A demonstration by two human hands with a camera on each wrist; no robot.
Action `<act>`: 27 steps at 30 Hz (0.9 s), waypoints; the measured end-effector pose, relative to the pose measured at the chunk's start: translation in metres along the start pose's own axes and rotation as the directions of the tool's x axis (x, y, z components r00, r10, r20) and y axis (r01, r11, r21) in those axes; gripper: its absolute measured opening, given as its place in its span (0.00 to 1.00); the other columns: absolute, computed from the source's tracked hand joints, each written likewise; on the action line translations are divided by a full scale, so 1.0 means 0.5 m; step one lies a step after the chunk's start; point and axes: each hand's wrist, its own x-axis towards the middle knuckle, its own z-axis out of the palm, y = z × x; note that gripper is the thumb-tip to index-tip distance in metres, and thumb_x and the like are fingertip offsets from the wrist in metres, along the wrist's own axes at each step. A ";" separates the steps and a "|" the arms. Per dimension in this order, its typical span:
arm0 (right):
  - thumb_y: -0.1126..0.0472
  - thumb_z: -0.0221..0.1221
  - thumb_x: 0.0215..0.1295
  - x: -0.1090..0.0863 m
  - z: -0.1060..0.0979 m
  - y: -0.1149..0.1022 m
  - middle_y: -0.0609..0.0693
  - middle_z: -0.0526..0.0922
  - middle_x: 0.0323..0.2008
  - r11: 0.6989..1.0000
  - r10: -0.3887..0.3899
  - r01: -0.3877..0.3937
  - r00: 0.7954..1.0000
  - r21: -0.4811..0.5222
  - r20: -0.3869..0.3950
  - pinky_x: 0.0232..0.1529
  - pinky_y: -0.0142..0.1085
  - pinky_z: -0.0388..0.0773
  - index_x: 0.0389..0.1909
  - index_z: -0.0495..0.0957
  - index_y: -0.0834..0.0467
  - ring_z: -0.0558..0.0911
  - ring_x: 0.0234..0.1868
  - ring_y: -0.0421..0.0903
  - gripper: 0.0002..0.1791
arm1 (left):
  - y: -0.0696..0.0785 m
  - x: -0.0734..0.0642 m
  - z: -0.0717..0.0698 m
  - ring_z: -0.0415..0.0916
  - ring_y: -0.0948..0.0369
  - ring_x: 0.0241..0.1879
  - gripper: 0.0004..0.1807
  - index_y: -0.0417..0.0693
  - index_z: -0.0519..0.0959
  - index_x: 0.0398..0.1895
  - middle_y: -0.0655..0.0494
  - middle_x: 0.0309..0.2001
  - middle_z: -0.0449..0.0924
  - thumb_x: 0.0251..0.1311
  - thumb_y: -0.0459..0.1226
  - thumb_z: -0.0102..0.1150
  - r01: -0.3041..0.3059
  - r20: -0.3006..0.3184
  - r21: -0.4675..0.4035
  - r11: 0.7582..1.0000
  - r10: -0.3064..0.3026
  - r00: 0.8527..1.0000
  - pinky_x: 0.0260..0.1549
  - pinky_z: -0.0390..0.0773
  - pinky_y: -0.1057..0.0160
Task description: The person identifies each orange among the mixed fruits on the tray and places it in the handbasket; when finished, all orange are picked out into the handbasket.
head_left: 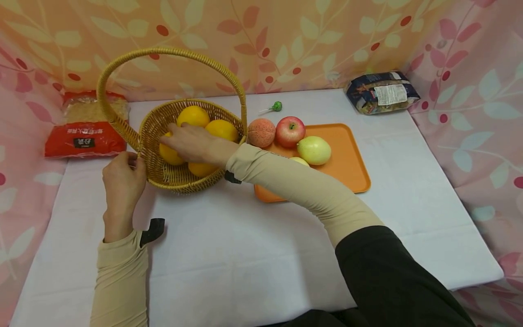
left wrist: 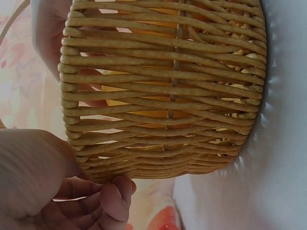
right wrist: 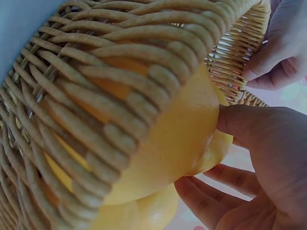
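Note:
A wicker basket with a tall arched handle stands on the left of the table, holding several round yellow-orange fruits. At its left side my left hand pinches the woven rim near the handle's foot; the left wrist view shows the thumb and fingers of this left hand at the wicker edge. My right hand reaches over the rim into the basket. Its thumb and fingers bend around a yellow-orange fruit at the left, and in the right wrist view this right hand has the fruit between them.
Right of the basket, an orange tray bears a red apple, a pinkish rough ball-shaped fruit and pale green fruits. A green lollipop lies behind it. A red bag and a dark packet lie at the back corners.

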 end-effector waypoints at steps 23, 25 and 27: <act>0.50 0.56 0.69 -0.211 -0.024 0.088 0.54 0.69 0.67 0.985 -0.056 0.087 0.977 0.146 -0.204 0.62 0.42 0.73 0.70 0.66 0.49 0.71 0.65 0.51 0.29 | -0.006 0.001 0.002 0.75 0.41 0.36 0.20 0.26 0.78 0.48 0.30 0.39 0.80 0.67 0.37 0.46 0.011 0.031 0.016 1.000 -0.011 0.999 0.25 0.65 0.69; 0.50 0.57 0.69 -0.252 -0.016 0.102 0.55 0.70 0.67 0.981 -0.056 0.104 0.960 0.161 -0.274 0.62 0.42 0.74 0.68 0.68 0.50 0.72 0.65 0.51 0.27 | -0.008 0.002 0.001 0.75 0.41 0.37 0.21 0.26 0.77 0.48 0.30 0.40 0.80 0.67 0.37 0.46 0.018 0.044 0.021 1.000 -0.019 0.999 0.25 0.64 0.70; 0.51 0.59 0.68 -0.295 -0.004 0.116 0.56 0.72 0.66 0.979 -0.040 0.105 0.941 0.177 -0.336 0.57 0.43 0.77 0.66 0.70 0.52 0.73 0.65 0.52 0.27 | -0.009 0.003 -0.002 0.74 0.40 0.38 0.21 0.26 0.78 0.48 0.30 0.40 0.80 0.67 0.38 0.46 0.018 0.051 0.025 1.000 -0.019 0.999 0.25 0.66 0.67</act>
